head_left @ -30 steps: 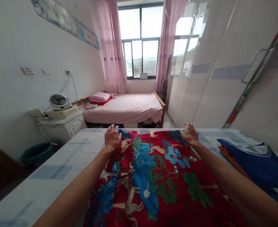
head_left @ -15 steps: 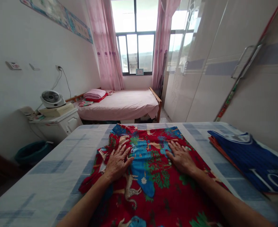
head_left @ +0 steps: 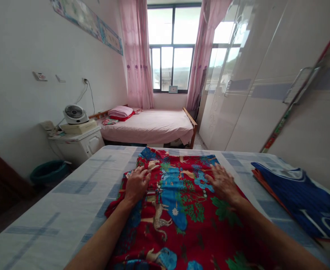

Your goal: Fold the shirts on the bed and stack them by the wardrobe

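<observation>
A red garment (head_left: pixel 187 210) printed with blue, green and tan animal and flower shapes lies spread on a pale checked bed sheet (head_left: pixel 69 210). My left hand (head_left: pixel 137 183) rests flat on the garment's left part, fingers stretched out and close together. Flat on its right part lies my right hand (head_left: pixel 223 183), with the fingers spread. Neither hand holds anything. Both forearms reach in from the bottom edge.
A folded blue jersey (head_left: pixel 299 198) over something orange lies at the right of the sheet. Beyond stand a pink bed (head_left: pixel 150 127), a white cabinet (head_left: pixel 77 146) with a small fan (head_left: pixel 74 113), a teal basin (head_left: pixel 48 170) on the floor, and wardrobe doors (head_left: pixel 251 93) along the right.
A second ago both hands gripped the garment's far edge. They then came back toward me and now lie flat on the cloth. My head has also shifted.
</observation>
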### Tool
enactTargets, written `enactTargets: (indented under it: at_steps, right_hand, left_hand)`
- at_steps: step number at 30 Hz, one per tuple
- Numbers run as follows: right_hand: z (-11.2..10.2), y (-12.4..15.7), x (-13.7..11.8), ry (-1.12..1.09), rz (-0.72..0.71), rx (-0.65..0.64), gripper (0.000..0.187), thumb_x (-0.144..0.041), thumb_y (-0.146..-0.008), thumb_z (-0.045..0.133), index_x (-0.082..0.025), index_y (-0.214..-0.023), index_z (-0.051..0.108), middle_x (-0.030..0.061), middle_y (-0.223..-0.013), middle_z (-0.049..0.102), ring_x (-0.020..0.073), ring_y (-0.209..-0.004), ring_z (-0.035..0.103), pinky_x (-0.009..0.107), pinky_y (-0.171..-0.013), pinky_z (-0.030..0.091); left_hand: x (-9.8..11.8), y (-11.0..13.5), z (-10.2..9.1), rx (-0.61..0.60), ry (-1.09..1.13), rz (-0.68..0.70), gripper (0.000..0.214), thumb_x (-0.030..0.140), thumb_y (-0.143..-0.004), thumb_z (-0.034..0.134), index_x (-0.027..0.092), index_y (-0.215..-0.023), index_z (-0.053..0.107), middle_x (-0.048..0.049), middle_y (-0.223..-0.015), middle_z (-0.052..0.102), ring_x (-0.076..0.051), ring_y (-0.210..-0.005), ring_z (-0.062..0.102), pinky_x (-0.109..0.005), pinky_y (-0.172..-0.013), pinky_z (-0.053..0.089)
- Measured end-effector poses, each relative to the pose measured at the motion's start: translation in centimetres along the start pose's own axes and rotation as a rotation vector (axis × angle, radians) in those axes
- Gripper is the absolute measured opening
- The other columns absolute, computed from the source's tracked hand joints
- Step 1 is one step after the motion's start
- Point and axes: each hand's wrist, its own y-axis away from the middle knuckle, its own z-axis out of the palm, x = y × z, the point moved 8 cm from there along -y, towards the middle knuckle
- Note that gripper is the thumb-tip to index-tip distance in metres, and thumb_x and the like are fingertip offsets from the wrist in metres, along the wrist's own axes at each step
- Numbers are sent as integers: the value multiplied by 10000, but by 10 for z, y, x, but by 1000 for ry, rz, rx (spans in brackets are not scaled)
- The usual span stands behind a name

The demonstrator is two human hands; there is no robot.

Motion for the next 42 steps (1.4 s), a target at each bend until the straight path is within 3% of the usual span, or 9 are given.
enactTargets:
  at_steps: [5,8,11,17,21,26,30,36,42]
  right_hand:
    - [-3,9,-157,-280,-440,-98,651,-584,-883,240,-250,-1441,272,34,-1522,194,224,-1397,126,432,-1107,118]
    - [13,5,-197,-295,-549,-162,631,-586,-886,222,-280,-1436,278,17,-1517,212,210,-1396,139,428,-1107,111]
    - [30,-22,-160,-213,-410,-172,620,-585,-886,225,-288,-1426,298,-10,-1509,235,177,-1388,169,377,-1109,123]
    - [37,-59,20,-68,25,-119,621,-449,-914,231,-89,-1412,325,137,-1482,282,272,-1362,237,451,-1083,177]
    - [34,-51,85,-8,159,-72,560,-401,-916,260,-79,-1344,421,152,-1427,385,248,-1327,314,408,-1071,228]
    - [26,-45,93,-2,229,-2,471,-401,-906,261,-150,-1123,596,135,-1242,558,261,-1150,489,413,-908,399]
    - [17,-44,92,24,288,52,430,-433,-860,368,-144,-1022,643,157,-1107,598,301,-1052,529,417,-816,427]
    - [18,-46,97,-121,353,17,379,-431,-825,426,-143,-915,656,162,-1045,610,289,-985,570,360,-778,427]
    - [18,-49,105,-208,410,-21,392,-440,-849,349,-176,-935,627,122,-909,675,241,-843,639,310,-636,434]
  left_hand:
    - [-13,-1,22,-146,-143,-38,516,507,-868,410,211,-1268,547,-130,-1396,444,-320,-1321,333,-509,-1057,255]
    - [-15,0,28,-210,-157,-53,584,563,-863,369,227,-1329,476,-121,-1432,395,-304,-1341,303,-510,-1068,225]
    - [-16,0,28,-216,-162,-40,592,570,-861,358,237,-1339,460,-113,-1441,382,-296,-1350,288,-508,-1072,212]
    - [-15,1,29,-192,-163,-36,585,551,-851,386,222,-1326,477,-124,-1437,386,-298,-1343,301,-507,-1070,213]
    - [-15,-1,27,-161,-117,-41,564,532,-844,420,210,-1300,503,-122,-1417,418,-301,-1333,317,-516,-1069,216]
    - [-49,-10,7,-8,-39,-217,446,398,-881,389,140,-1198,569,-123,-1271,563,-231,-1188,493,-350,-1001,365]
    - [-83,-12,-3,33,-96,-335,417,411,-856,414,122,-1074,622,-145,-1117,628,-277,-1046,556,-379,-909,418]
    - [-91,-17,0,72,182,-342,265,429,-722,573,176,-779,628,-100,-895,653,-280,-947,578,-370,-857,425]
    - [-99,-24,4,62,451,-402,323,453,-763,503,161,-874,585,-55,-744,667,-207,-725,644,-286,-648,489]
